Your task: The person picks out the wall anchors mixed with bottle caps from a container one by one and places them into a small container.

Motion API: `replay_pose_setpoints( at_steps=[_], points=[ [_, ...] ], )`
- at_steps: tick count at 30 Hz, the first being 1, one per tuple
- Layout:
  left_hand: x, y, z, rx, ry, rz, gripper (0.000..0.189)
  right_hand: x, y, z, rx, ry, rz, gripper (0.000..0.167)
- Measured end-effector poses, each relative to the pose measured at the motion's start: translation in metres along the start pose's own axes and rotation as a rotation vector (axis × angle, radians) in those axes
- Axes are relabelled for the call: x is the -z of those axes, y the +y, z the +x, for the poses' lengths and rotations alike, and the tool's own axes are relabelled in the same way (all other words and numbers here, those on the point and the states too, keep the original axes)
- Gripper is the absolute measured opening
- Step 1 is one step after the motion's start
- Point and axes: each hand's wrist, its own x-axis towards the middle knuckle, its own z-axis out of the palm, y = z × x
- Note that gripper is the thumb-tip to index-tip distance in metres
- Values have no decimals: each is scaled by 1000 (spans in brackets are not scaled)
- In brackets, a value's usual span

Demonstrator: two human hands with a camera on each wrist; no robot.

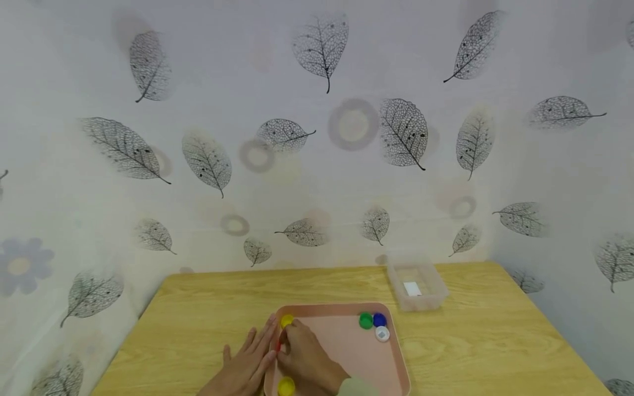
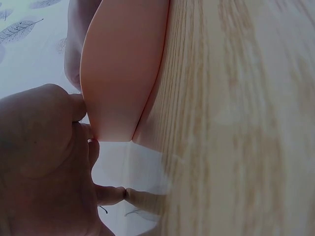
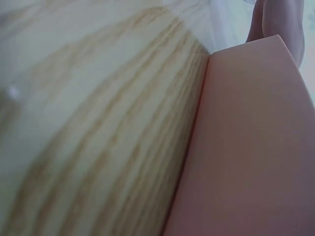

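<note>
My left hand (image 1: 244,365) lies along the left side of a pink tray (image 1: 337,310), fingers extended and spread. In the left wrist view its fingers (image 2: 81,108) touch the tray's rim. Inside that same side, my right hand (image 1: 306,352) bends its fingers down and pinches a red cap (image 1: 279,346), mostly hidden behind the fingertips. One yellow cap (image 1: 287,320) sits just beyond the right hand in the tray's far left corner. Another yellow cap (image 1: 285,386) lies nearer me, below that hand.
Toward the tray's far right corner a green cap (image 1: 366,320), a blue cap (image 1: 379,320) and a white cap (image 1: 382,334) sit close together. Behind the tray, a clear plastic box (image 1: 431,300) with a white label stands on the wooden table (image 1: 485,335), near the leaf-patterned wall (image 1: 317,181).
</note>
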Motion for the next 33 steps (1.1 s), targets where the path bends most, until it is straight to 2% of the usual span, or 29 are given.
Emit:
replay_pose_setpoints(
  at_steps=[4,10,16,24,29,33],
  points=[
    [1,1,-1,5,-5,-2,61,2,0,0,-6,-31,22,12],
    [3,3,0,15,-19,-1,61,4,-1,0,23,-46,-42,15],
    [5,4,0,11,-26,-12,61,9,-1,-1,28,-76,-6,15],
    [0,-3,1,-42,50,2,59,16,0,-4,6,-118,-9,19],
    [-3,-7,3,-10,24,9,60,21,-1,-6,24,-145,-51,23],
    [-4,-7,4,14,6,8,62,27,-3,-9,0,-152,-11,19]
  ],
)
